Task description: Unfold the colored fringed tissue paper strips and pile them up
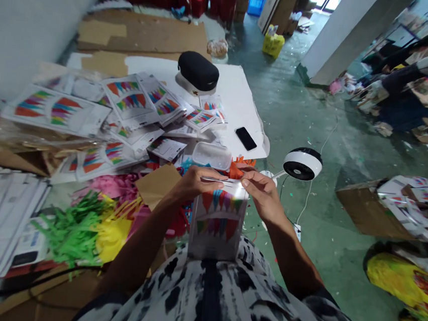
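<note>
In the head view, slightly below the centre of the frame, the left hand (193,181) and the right hand (262,193) both pinch the top edge of a clear packet (217,221) with a printed card of coloured flags inside. The left hand takes the left corner and the right hand the right corner, with the fingers closed on the edge. The packet stands upright between the forearms, and its bottom rests against the person's patterned shirt. Just behind the hands lie some orange paper pieces (238,168) and a clear plastic container (211,155). To the right of them stands a small white fan (302,164), and a black phone (245,138) lies on the white board (238,97) above. A pile of printed cards (129,102) fills the upper left part. Green tissue paper (75,228) and yellow tissue paper (114,234) lie at the lower left. A cardboard box (368,210) with more packets is at the right edge.
</note>
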{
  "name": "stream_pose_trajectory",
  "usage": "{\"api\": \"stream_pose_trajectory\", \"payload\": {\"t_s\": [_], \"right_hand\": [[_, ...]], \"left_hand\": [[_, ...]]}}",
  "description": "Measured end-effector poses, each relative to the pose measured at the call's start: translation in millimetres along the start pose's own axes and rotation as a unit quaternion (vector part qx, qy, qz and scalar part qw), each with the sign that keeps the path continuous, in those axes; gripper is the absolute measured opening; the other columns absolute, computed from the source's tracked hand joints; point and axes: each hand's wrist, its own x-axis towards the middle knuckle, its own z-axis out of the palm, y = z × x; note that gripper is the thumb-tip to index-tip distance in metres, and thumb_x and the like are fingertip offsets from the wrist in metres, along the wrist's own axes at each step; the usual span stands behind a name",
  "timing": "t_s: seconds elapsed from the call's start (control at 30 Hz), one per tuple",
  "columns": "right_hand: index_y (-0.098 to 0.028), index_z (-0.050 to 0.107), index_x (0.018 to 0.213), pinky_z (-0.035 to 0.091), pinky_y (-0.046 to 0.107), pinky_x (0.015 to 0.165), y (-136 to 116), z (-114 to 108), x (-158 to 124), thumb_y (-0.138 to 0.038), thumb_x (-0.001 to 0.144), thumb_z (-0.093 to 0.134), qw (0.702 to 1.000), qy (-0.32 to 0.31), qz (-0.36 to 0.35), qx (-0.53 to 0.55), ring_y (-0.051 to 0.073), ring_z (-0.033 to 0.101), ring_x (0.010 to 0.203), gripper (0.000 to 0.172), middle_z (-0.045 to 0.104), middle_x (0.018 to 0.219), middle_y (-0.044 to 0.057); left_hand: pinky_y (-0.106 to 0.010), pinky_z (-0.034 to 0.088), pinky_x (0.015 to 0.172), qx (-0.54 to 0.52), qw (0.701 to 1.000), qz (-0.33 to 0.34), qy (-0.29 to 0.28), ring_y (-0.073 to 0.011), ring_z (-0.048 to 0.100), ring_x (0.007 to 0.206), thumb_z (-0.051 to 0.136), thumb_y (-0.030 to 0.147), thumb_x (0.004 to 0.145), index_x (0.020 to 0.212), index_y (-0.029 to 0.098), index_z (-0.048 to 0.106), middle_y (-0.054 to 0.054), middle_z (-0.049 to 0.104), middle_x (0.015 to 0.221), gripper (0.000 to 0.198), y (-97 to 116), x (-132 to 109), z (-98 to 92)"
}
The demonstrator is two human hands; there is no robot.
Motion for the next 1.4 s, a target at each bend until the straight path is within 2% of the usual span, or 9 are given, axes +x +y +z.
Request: {"api": "stream_pose_trajectory", "payload": {"t_s": [0.1, 0.27, 0.4, 0.5, 0.63, 0.77, 0.9, 1.1, 1.4], "right_hand": [[-0.026, 0.071, 0.092, 0.052, 0.044, 0.102, -4, 4, -1, -0.046, 0.093, 0.075, 0.999, 0.013, -0.009, -0.034, 0.024, 0.066, 0.116, 0.021, 0.072, 0.121, 0.005], [-0.025, 0.066, 0.096, 0.055, 0.038, 0.093, 15, 23, 9, -0.043, 0.098, 0.067, 0.981, 0.118, -0.117, -0.104, 0.022, 0.066, 0.113, 0.018, 0.069, 0.119, 0.006], [-0.025, 0.065, 0.1, 0.057, 0.032, 0.075, 29, 37, 14, -0.041, 0.102, 0.059, 0.947, 0.194, -0.162, -0.196, 0.022, 0.064, 0.112, 0.017, 0.064, 0.125, 0.01], [-0.025, 0.065, 0.102, 0.058, 0.033, 0.073, 31, 40, 12, -0.039, 0.102, 0.059, 0.936, 0.212, -0.179, -0.215, 0.024, 0.064, 0.114, 0.016, 0.062, 0.129, 0.011], [-0.025, 0.067, 0.098, 0.058, 0.039, 0.088, 23, 30, 11, -0.046, 0.1, 0.063, 0.962, 0.172, -0.132, -0.167, 0.025, 0.063, 0.12, 0.022, 0.063, 0.13, 0.01], [-0.024, 0.068, 0.091, 0.054, 0.043, 0.101, 5, 7, 12, -0.052, 0.096, 0.069, 0.994, 0.019, -0.041, -0.101, 0.025, 0.065, 0.117, 0.029, 0.07, 0.123, 0.007], [-0.024, 0.072, 0.09, 0.053, 0.043, 0.099, -3, -6, 10, -0.053, 0.092, 0.073, 0.99, -0.078, 0.001, -0.115, 0.024, 0.066, 0.114, 0.029, 0.071, 0.118, 0.005], [-0.023, 0.073, 0.094, 0.054, 0.037, 0.086, 16, -1, 10, -0.055, 0.091, 0.074, 0.99, -0.047, 0.009, -0.129, 0.02, 0.067, 0.095, 0.032, 0.07, 0.112, 0.005], [-0.022, 0.072, 0.092, 0.052, 0.038, 0.091, 21, 0, 11, -0.056, 0.093, 0.071, 0.986, -0.014, -0.012, -0.165, 0.021, 0.066, 0.101, 0.034, 0.07, 0.109, 0.006]], "left_hand": [[-0.032, 0.059, 0.093, -0.001, 1.0, 0.011, -0.011, -0.0256, 0.075, 0.106, 0.077, 0.042, 0.083, 0.108, 0.02, 0.084, -0.009, 0.081, 0.114, 0.034, -4, 2, -3.3], [-0.03, 0.059, 0.085, 0.024, 0.999, 0.013, -0.028, -0.0245, 0.077, 0.094, 0.076, 0.043, 0.083, 0.104, 0.017, 0.084, -0.009, 0.083, 0.101, 0.034, 4, 4, -5.1], [-0.025, 0.054, 0.074, 0.09, 0.995, 0.04, -0.001, -0.0199, 0.074, 0.082, 0.08, 0.046, 0.079, 0.099, 0.018, 0.083, -0.005, 0.082, 0.092, 0.034, 18, 1, 4.2], [-0.023, 0.051, 0.07, 0.108, 0.992, 0.059, 0.028, -0.0176, 0.072, 0.08, 0.085, 0.043, 0.074, 0.097, 0.018, 0.081, -0.003, 0.081, 0.093, 0.034, 20, -2, 11.8], [-0.022, 0.05, 0.068, 0.093, 0.994, 0.048, 0.044, -0.0157, 0.07, 0.075, 0.08, 0.035, 0.079, 0.094, 0.018, 0.081, -0.002, 0.08, 0.087, 0.022, 16, -4, 13.3], [-0.024, 0.052, 0.068, 0.074, 0.996, 0.033, 0.043, -0.017, 0.071, 0.074, 0.08, 0.035, 0.078, 0.093, 0.018, 0.082, -0.002, 0.08, 0.085, 0.023, 12, -4, 9.5], [-0.025, 0.054, 0.072, 0.052, 0.998, 0.031, 0.033, -0.0189, 0.073, 0.08, 0.08, 0.036, 0.078, 0.095, 0.017, 0.082, -0.004, 0.081, 0.09, 0.025, 12, -2, 8.7], [-0.024, 0.054, 0.07, 0.035, 0.999, 0.031, 0.011, -0.0187, 0.074, 0.078, 0.08, 0.04, 0.079, 0.094, 0.016, 0.081, -0.005, 0.081, 0.089, 0.029, 11, 2, 10.9], [-0.026, 0.058, 0.079, 0.035, 0.999, 0.036, -0.007, -0.0205, 0.076, 0.087, 0.077, 0.039, 0.081, 0.1, 0.017, 0.081, -0.006, 0.082, 0.1, 0.029, 14, 1, 9.0]]}}
